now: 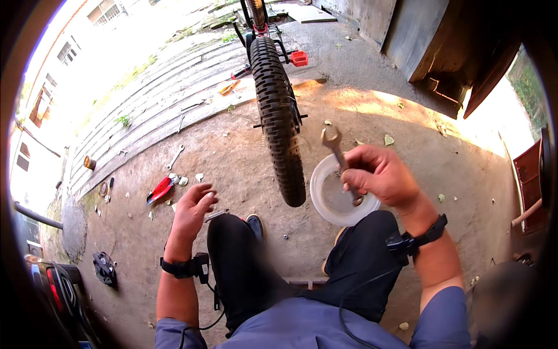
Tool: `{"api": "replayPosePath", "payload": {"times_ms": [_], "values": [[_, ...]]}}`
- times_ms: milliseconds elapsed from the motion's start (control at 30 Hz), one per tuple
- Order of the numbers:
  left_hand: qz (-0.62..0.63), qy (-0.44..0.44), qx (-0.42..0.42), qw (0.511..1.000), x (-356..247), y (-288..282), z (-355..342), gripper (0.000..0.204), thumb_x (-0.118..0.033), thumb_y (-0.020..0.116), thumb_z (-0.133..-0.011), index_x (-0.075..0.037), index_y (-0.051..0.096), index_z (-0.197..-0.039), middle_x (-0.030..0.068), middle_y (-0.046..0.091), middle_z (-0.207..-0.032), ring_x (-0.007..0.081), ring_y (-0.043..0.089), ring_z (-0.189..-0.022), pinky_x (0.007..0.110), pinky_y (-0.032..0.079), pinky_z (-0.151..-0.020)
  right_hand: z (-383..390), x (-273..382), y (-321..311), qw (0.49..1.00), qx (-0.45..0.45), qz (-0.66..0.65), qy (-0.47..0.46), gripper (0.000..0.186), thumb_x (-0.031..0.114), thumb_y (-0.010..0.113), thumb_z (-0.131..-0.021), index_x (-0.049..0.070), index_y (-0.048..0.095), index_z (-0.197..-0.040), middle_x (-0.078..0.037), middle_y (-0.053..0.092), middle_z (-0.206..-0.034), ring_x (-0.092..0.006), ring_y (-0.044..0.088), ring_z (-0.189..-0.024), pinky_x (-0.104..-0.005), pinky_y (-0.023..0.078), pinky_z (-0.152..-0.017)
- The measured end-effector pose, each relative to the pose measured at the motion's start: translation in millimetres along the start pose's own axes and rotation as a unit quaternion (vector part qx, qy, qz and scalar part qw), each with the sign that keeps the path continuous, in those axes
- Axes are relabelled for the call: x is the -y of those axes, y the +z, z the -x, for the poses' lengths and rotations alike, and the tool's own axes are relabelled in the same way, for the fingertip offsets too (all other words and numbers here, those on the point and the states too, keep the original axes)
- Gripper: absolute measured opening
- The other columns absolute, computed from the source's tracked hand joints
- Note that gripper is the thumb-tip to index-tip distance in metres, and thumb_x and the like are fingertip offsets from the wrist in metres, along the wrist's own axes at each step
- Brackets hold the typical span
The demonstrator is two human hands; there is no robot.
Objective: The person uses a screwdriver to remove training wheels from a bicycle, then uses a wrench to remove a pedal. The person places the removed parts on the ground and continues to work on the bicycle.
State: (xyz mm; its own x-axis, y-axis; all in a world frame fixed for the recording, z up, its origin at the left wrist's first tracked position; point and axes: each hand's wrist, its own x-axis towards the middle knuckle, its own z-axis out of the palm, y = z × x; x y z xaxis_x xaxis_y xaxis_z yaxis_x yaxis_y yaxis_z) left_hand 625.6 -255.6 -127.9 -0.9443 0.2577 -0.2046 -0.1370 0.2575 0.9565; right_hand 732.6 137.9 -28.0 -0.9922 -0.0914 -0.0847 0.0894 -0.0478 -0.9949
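Observation:
My right hand (381, 174) grips a metal wrench (334, 145), its open jaw pointing up and away from me. Below that hand a round white plastic bowl (318, 200) stands on the ground, partly hidden by the wrench and fingers. My left hand (195, 209) is empty above my left knee, its fingers apart and slightly curled. Between the hands and farther off stands a bicycle wheel with a black knobbly tyre (273, 110); it touches neither hand. A red pedal (299, 58) shows beyond it.
Left on the dirt ground lie a red-handled tool (161, 189), a small wrench (175, 157) and a black bag-like bundle (104, 269). Orange-handled pliers (229, 87) rest near the wooden planks (157, 110). A small nut (285, 237) lies between my feet. Wooden panels (401, 35) stand at the far right.

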Motion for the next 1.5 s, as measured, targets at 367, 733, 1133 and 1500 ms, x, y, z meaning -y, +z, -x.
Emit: {"api": "replayPosePath", "payload": {"times_ms": [367,733,1133,1500], "values": [[0.232,0.074,0.396,0.885,-48.6,95.3,108.4,0.037,-0.024,0.064,-0.096,-0.001,0.056,-0.124,0.0007,0.061,-0.107,0.0083,0.055,-0.102,0.027,0.046,-0.09,23.4,-0.2,147.4,0.989,0.12,-0.082,-0.002,0.013,0.003,0.065,-0.092,0.002,0.06,-0.104,-0.005,0.066,-0.09,-0.011,0.064,-0.08,-0.0252,0.052,-0.069],[0.283,0.062,0.126,0.949,-35.4,64.5,8.2,0.032,-0.026,0.045,-0.103,0.0,0.056,-0.119,0.0065,0.064,-0.084,0.0154,0.063,-0.077,0.029,0.05,-0.07,-29.4,-43.8,80.9,0.957,-0.213,0.074,-0.181,0.045,0.007,0.075,-0.083,0.005,0.053,-0.123,-0.004,0.058,-0.107,-0.011,0.056,-0.096,-0.0271,0.049,-0.083],[0.299,-0.078,-0.078,0.948,-7.3,92.3,-146.6,0.027,-0.027,0.048,-0.101,-0.007,0.056,-0.118,0.0046,0.065,-0.097,0.0145,0.063,-0.086,0.029,0.049,-0.071,-95.9,-66.4,70.0,0.997,-0.021,0.035,-0.06,0.068,0.023,0.075,-0.078,0.0,0.042,-0.132,-0.01,0.056,-0.117,-0.0201,0.061,-0.103,-0.0376,0.05,-0.091],[0.309,-0.125,-0.083,0.939,16.5,123.4,-183.7,0.035,-0.026,0.05,-0.101,-0.01,0.051,-0.132,0.0079,0.06,-0.119,0.0188,0.061,-0.1,0.034,0.049,-0.077,-100.8,-69.2,53.9,0.997,-0.016,0.024,-0.068,0.069,0.023,0.074,-0.074,-0.001,0.041,-0.13,-0.011,0.056,-0.112,-0.0205,0.062,-0.097,-0.0381,0.052,-0.087]]}}
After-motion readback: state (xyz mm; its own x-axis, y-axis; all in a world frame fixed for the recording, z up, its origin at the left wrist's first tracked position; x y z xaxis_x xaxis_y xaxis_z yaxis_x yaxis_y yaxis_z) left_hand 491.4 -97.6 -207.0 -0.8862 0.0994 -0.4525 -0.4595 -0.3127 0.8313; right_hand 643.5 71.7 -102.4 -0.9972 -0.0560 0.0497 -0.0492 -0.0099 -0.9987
